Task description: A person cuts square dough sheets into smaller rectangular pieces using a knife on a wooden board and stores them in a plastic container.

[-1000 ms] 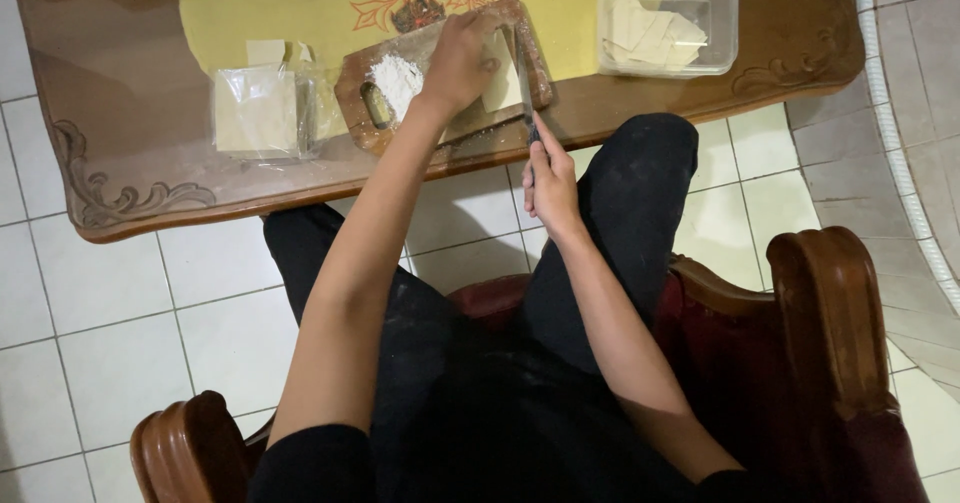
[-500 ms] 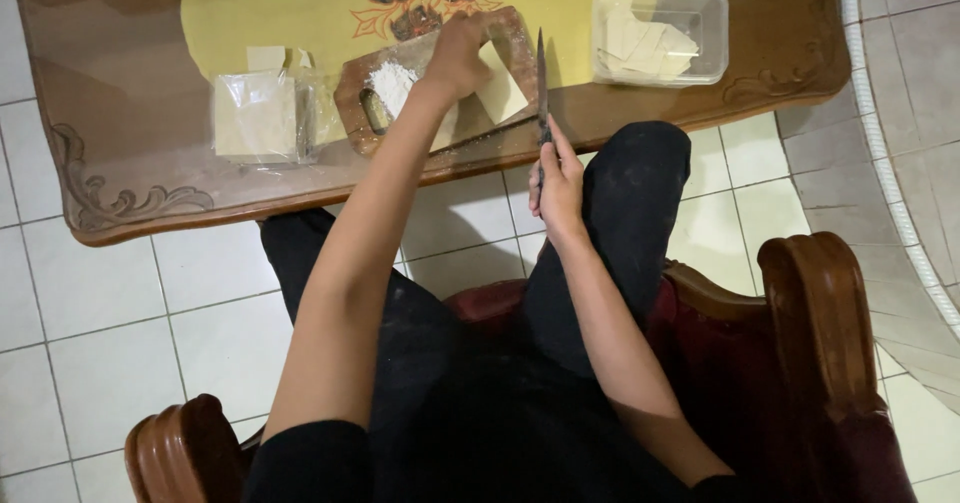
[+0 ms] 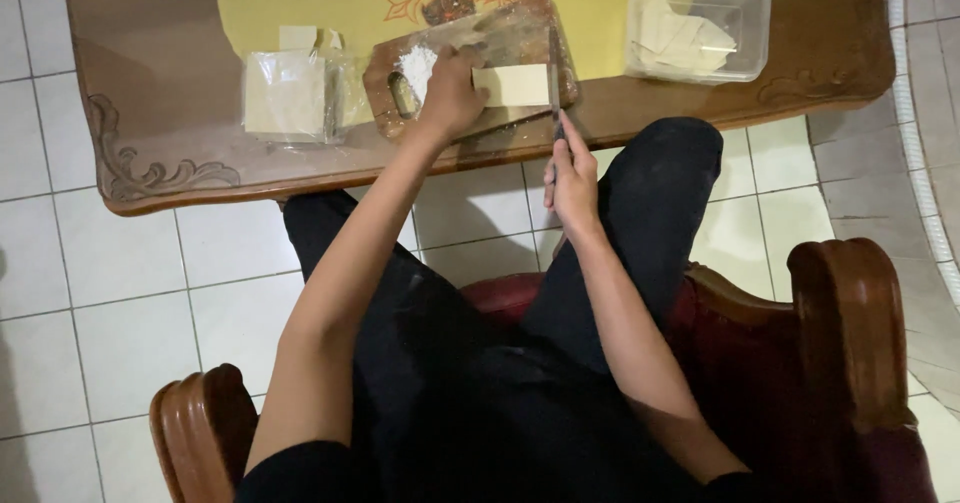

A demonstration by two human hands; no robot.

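A wooden cutting board lies on the low wooden table. On it sits a pale rectangular sheet of dough beside a small heap of white flour. My left hand presses down on the left end of the sheet. My right hand grips the handle of a knife, whose blade runs along the sheet's right edge.
A stack of pale wrappers in clear plastic lies left of the board. A clear plastic tub with more pale pieces stands at the right. I sit in a red chair with wooden arms over white floor tiles.
The knife has come down from a raised tilt and now lies along the sheet's right edge. My left hand has slid left, uncovering more of the sheet.
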